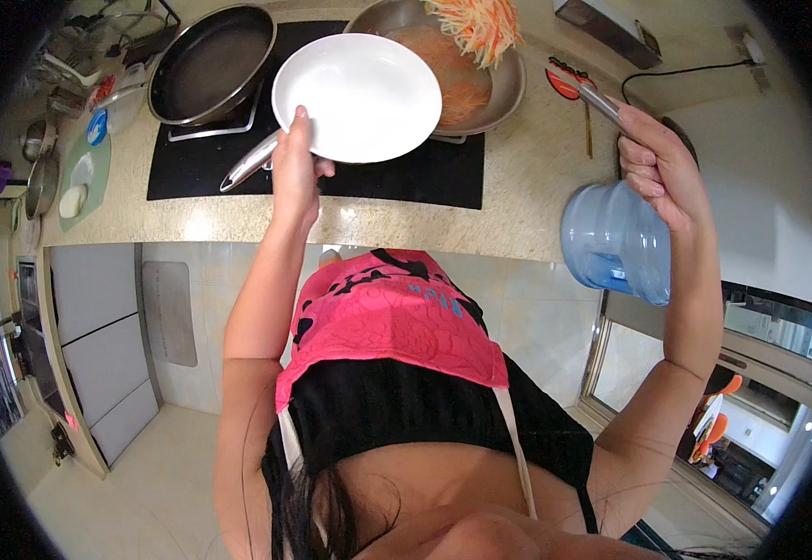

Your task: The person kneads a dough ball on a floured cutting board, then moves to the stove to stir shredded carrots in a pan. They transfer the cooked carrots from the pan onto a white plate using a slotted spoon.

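My left hand grips a white-lined frying pan by its rim near the steel handle, the thumb on the inner edge. My right hand is closed on the metal handle of a utensil; the middle of its shaft is hard to make out. Shredded orange and pale vegetables hang in a clump over the large steel wok at the top. Liquid with orange shreds lies in that wok, which the white pan partly covers. A dark frying pan rests on the hob at the left.
The black hob lies on a stone counter. A blue water jug stands at the counter's right end. Further left are a green mat with a pale round item, bowls and a dish rack. A red trivet lies beyond the hob.
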### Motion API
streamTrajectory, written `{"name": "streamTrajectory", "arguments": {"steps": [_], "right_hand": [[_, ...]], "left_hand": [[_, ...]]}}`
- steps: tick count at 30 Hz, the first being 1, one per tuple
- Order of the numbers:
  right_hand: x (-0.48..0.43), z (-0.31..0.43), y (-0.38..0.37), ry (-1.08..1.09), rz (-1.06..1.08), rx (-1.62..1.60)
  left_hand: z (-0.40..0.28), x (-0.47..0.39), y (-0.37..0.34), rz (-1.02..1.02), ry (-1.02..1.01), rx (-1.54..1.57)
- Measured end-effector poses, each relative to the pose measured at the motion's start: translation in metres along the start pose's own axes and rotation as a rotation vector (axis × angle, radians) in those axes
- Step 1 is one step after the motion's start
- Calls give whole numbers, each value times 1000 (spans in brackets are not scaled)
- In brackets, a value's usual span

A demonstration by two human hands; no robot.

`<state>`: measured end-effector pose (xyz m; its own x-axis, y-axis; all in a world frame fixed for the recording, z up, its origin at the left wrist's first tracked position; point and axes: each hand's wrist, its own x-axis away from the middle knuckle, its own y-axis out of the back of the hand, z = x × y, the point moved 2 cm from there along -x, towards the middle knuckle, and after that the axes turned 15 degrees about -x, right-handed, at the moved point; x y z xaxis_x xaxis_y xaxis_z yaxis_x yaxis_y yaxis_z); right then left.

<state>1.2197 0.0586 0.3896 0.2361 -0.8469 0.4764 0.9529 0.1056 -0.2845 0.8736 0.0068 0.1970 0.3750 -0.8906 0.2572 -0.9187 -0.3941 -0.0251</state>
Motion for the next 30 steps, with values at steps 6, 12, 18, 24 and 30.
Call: {"name": "streamTrajectory", "arguments": {"steps": [6, 12, 18, 24, 30], "right_hand": [[23, -13, -21, 2, 49, 108], [33, -48, -33, -24, -63, 293], [36, -62, -34, 456, -19, 940], [32, -75, -35, 1051, -32, 1595], [37, -83, -22, 1070, -138, 1823]], "left_hand": [[1, -20, -52, 33, -87, 25], [2, -20, -69, 46, -95, 61], [11, -22, -70, 88, -85, 94], [12, -18, -64, 107, -50, 131], [9, -11, -48, 103, -49, 134]]}}
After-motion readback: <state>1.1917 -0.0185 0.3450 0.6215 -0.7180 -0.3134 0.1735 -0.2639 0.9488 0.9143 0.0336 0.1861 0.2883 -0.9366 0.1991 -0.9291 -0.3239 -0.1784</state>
